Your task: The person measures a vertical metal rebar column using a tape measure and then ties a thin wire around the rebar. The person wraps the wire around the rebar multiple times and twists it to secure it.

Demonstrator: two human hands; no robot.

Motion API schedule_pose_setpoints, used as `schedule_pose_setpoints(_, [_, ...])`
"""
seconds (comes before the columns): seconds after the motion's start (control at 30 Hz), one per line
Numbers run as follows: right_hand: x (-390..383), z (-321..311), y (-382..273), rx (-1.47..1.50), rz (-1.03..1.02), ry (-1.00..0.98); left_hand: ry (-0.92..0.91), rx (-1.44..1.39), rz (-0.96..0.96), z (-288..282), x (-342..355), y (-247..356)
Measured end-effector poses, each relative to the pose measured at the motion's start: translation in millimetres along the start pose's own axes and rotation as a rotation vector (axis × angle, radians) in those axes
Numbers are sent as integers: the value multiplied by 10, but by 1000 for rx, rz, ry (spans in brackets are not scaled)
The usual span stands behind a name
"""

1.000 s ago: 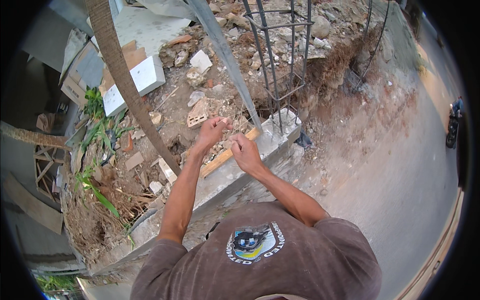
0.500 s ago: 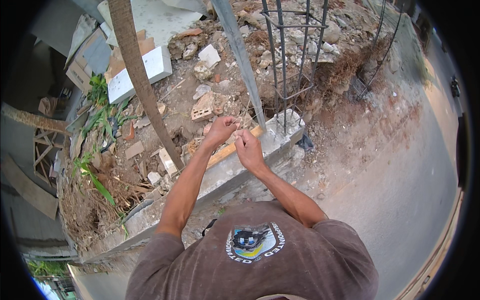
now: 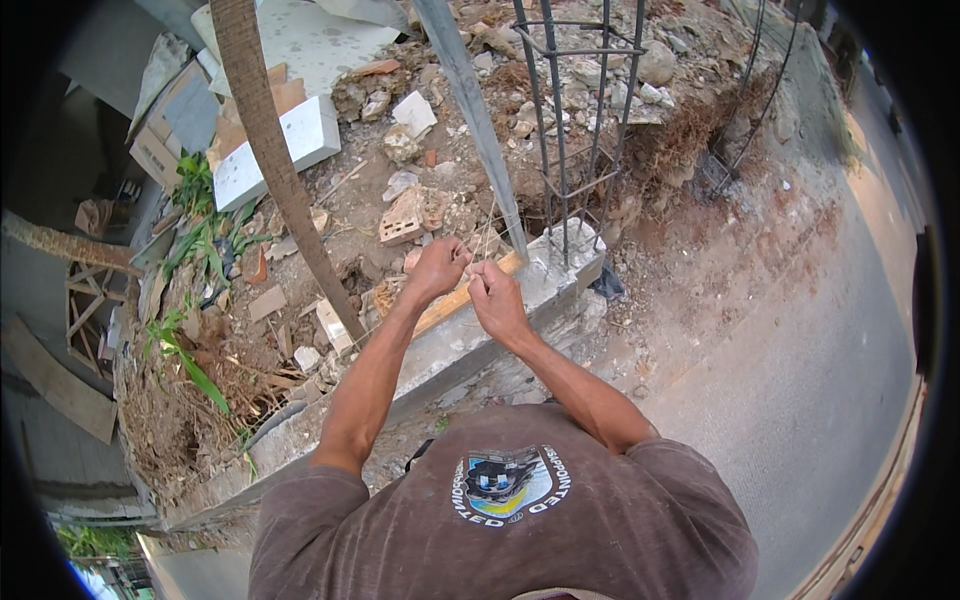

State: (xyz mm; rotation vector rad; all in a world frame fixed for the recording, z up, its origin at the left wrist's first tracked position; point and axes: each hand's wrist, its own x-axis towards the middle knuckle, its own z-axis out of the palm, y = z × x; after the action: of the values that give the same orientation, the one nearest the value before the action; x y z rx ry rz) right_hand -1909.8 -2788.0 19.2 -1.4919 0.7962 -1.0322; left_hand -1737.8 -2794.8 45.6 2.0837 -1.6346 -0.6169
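Close together above a concrete ledge (image 3: pixel 455 345), my left hand (image 3: pixel 438 268) and my right hand (image 3: pixel 497 303) both have their fingers closed in a pinch on a thin, light-coloured string (image 3: pixel 485 238). Loose strands of it rise from between the fingertips toward a grey post (image 3: pixel 478 120), which leans just beyond my hands. Under them, a strip of yellowish wood (image 3: pixel 440 312) lies along the ledge. The fingers hide exactly how the string runs between them.
Right of the post stands a rebar cage (image 3: pixel 565 130) rising from the ledge's end. A brown wooden plank (image 3: pixel 290 190) slants down on the left. Behind lie rubble, a hollow brick (image 3: pixel 402 222) and a white block (image 3: pixel 277 155). Pavement (image 3: pixel 800 400) stretches to the right.
My left fingers have shifted slightly down and toward the right hand. Both hands keep their pinch on the string, and the whole view has moved a little.
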Motion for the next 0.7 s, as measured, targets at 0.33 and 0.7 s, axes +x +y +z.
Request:
schedule_pose_setpoints(0.33, [-5, -5, -14, -27, -5, -64, 67, -119, 7, 4, 32, 27])
schedule_pose_setpoints(0.7, [-182, -81, -136, 11, 48, 32, -3, -707, -272, -82, 82, 358])
